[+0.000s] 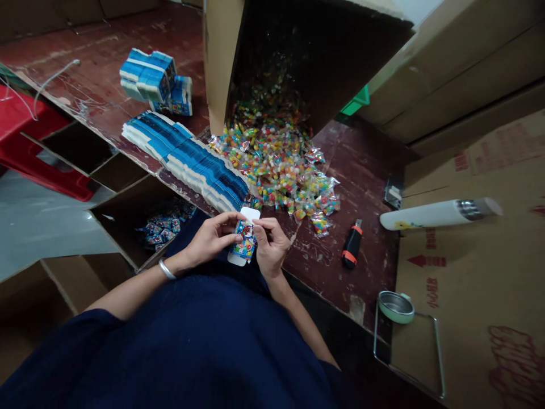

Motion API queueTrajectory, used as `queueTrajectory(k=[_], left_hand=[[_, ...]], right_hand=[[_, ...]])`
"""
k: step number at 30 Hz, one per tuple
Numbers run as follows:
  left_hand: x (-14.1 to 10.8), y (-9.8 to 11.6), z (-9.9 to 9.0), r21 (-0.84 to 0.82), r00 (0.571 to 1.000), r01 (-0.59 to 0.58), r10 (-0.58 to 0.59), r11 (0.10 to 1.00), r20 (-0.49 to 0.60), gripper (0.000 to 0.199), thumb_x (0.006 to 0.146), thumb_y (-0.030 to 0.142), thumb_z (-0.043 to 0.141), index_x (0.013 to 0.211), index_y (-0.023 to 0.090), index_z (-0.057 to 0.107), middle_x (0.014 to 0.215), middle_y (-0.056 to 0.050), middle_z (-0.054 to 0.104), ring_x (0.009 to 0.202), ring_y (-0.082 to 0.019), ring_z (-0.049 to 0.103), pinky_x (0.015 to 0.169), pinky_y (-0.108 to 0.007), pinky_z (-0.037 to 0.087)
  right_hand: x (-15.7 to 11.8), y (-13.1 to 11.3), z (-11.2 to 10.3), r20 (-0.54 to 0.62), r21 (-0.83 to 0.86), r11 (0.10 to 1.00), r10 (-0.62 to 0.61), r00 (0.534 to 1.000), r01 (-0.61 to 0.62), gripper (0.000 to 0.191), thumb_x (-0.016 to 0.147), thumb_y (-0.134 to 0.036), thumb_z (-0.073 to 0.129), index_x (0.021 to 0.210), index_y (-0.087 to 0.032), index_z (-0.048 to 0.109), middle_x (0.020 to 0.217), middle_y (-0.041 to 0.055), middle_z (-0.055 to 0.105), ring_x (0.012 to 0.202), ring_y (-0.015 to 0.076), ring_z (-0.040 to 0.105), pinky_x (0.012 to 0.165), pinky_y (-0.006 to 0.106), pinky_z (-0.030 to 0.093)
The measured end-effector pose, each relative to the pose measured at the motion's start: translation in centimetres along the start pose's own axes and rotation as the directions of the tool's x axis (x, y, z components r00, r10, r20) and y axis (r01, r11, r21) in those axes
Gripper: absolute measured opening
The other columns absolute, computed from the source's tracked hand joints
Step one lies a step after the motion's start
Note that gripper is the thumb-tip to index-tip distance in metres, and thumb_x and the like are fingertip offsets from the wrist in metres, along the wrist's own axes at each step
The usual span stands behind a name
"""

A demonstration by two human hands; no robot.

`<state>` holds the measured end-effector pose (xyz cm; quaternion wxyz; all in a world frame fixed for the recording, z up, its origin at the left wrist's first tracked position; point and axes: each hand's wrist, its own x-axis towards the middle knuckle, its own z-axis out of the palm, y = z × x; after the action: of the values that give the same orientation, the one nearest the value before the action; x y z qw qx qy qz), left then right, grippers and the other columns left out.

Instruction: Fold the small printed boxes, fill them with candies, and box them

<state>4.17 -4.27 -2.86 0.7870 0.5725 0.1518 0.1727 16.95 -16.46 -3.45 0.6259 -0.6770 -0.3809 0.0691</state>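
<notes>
Between my two hands is a small printed blue carton (244, 245) with white end flaps sticking out at top and bottom. My left hand (215, 238) pinches it along its left side, thumb across the printed face. On the other side my right hand (271, 243) has thumb and fingers closed at the carton's upper right edge, by the top flap. Just beyond my hands lies a long row of flat blue cartons (191, 159). Beside that row, small clear bags of colourful candies (285, 170) spill out of a tipped cardboard box (219, 74).
Bundled carton stacks (149, 74) stand at the back left. Below the table's left edge, an open box (123, 227) contains filled packets (164, 224). To the right are a black-and-orange utility knife (352, 245), a white bottle (430, 216) and a green-rimmed cup (395, 307). A red stool (25, 130) is far left.
</notes>
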Motion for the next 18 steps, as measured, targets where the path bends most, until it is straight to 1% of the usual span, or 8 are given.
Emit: queueTrajectory(k=[3, 6, 9, 11, 13, 15, 16, 18], left_hand=[[0.1, 0.4, -0.1, -0.031, 0.999, 0.015, -0.014, 0.999, 0.053, 0.036, 0.085, 0.025, 0.078, 0.117, 0.017, 0.063, 0.113, -0.008, 0.071, 0.095, -0.019, 0.072, 0.085, -0.030, 0.060], [0.0, 0.7, 0.1, 0.024, 1.000, -0.008, 0.008, 1.000, 0.024, 0.033, 0.085, 0.022, 0.075, 0.116, 0.018, 0.063, 0.113, -0.007, 0.069, 0.099, -0.018, 0.069, 0.090, -0.030, 0.058], [0.1, 0.7, 0.3, 0.042, 0.997, -0.050, 0.052, 0.998, -0.059, 0.032, 0.082, 0.019, 0.077, 0.110, 0.019, 0.061, 0.106, -0.004, 0.066, 0.098, -0.016, 0.066, 0.090, -0.028, 0.058], [0.1, 0.7, 0.3, 0.012, 0.993, -0.068, 0.069, 0.998, -0.097, 0.032, 0.080, 0.016, 0.078, 0.105, 0.019, 0.059, 0.102, -0.002, 0.063, 0.095, -0.014, 0.066, 0.087, -0.025, 0.058], [0.1, 0.7, 0.2, -0.022, 0.993, -0.070, 0.068, 0.997, -0.099, 0.033, 0.080, 0.014, 0.078, 0.105, 0.019, 0.057, 0.100, -0.001, 0.062, 0.093, -0.012, 0.066, 0.085, -0.023, 0.058], [0.0, 0.8, 0.2, -0.022, 0.993, -0.071, 0.069, 0.997, -0.092, 0.033, 0.081, 0.014, 0.077, 0.107, 0.020, 0.056, 0.099, -0.001, 0.063, 0.092, -0.012, 0.066, 0.084, -0.023, 0.058], [-0.1, 0.8, 0.1, -0.007, 0.993, -0.075, 0.074, 0.997, -0.094, 0.033, 0.082, 0.014, 0.077, 0.107, 0.020, 0.056, 0.099, -0.002, 0.063, 0.093, -0.012, 0.066, 0.084, -0.023, 0.058], [-0.2, 0.8, 0.1, 0.038, 0.990, -0.090, 0.094, 0.995, -0.103, 0.033, 0.082, 0.014, 0.076, 0.107, 0.020, 0.056, 0.101, -0.002, 0.064, 0.096, -0.013, 0.067, 0.086, -0.025, 0.059]], right_hand=[[0.4, 0.1, -0.3, 0.037, -0.042, 0.997, -0.068, 0.997, 0.069, 0.011, 0.096, -0.029, 0.068, 0.087, -0.023, 0.069, 0.094, 0.0026, 0.068, 0.088, 0.0175, 0.067, 0.081, 0.033, 0.055], [0.7, 0.0, -0.2, 0.062, -0.070, 0.992, -0.105, 0.993, 0.109, 0.015, 0.094, -0.028, 0.069, 0.081, -0.023, 0.065, 0.101, 0.0043, 0.070, 0.095, 0.0191, 0.068, 0.087, 0.035, 0.055], [0.8, -0.2, 0.2, 0.015, 0.047, 0.999, -0.027, 1.000, 0.026, 0.009, 0.093, -0.030, 0.072, 0.095, -0.025, 0.064, 0.102, 0.0039, 0.072, 0.094, 0.0190, 0.071, 0.083, 0.034, 0.058], [0.9, -0.5, 0.3, -0.005, 0.142, 0.989, 0.037, 0.999, -0.036, 0.019, 0.091, -0.031, 0.074, 0.106, -0.026, 0.063, 0.098, 0.0021, 0.071, 0.089, 0.0181, 0.071, 0.081, 0.033, 0.059], [1.2, -0.8, 0.3, 0.039, 0.186, 0.982, 0.022, 0.999, -0.029, 0.016, 0.092, -0.035, 0.074, 0.102, -0.026, 0.065, 0.092, 0.0014, 0.069, 0.088, 0.0184, 0.070, 0.083, 0.035, 0.058], [1.6, -1.2, 0.0, 0.118, 0.203, 0.979, -0.002, 0.993, -0.022, 0.016, 0.092, -0.038, 0.073, 0.087, -0.024, 0.068, 0.089, 0.0021, 0.068, 0.089, 0.0189, 0.068, 0.085, 0.035, 0.057], [1.8, -1.4, -0.1, 0.156, 0.207, 0.977, 0.017, 0.988, -0.049, 0.019, 0.090, -0.039, 0.074, 0.082, -0.023, 0.067, 0.088, 0.0023, 0.068, 0.089, 0.0187, 0.068, 0.084, 0.034, 0.057], [2.3, -1.8, -0.4, 0.210, 0.193, 0.967, 0.126, 0.970, -0.168, 0.018, 0.086, -0.038, 0.079, 0.084, -0.023, 0.068, 0.088, 0.0015, 0.070, 0.084, 0.0175, 0.068, 0.078, 0.032, 0.057]])
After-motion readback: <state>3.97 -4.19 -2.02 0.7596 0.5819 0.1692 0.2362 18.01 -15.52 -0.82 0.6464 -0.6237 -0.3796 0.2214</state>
